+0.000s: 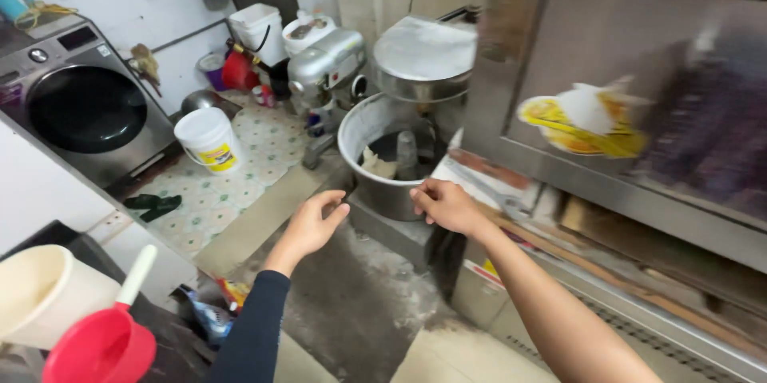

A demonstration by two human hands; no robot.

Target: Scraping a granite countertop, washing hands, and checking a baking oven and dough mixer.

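Note:
A large metal mixing bowl [361, 137] stands on the floor mixer's base, with a lump of pale dough [377, 164] and a dark hook inside. My left hand [313, 222] reaches toward the bowl's near rim, fingers apart and curved, holding nothing, a little short of the metal. My right hand [444, 202] hovers at the bowl's right rim, fingers loosely bent and empty. The mixer's round metal head [423, 55] sits above the bowl.
A steel oven front [631, 111] fills the right side. A white bucket [209, 140] and a smaller stand mixer [326, 63] are on the tiled floor behind. A washing machine [80, 99] is at the left; a red scoop [100, 347] and a cream tub [36, 291] are at the lower left.

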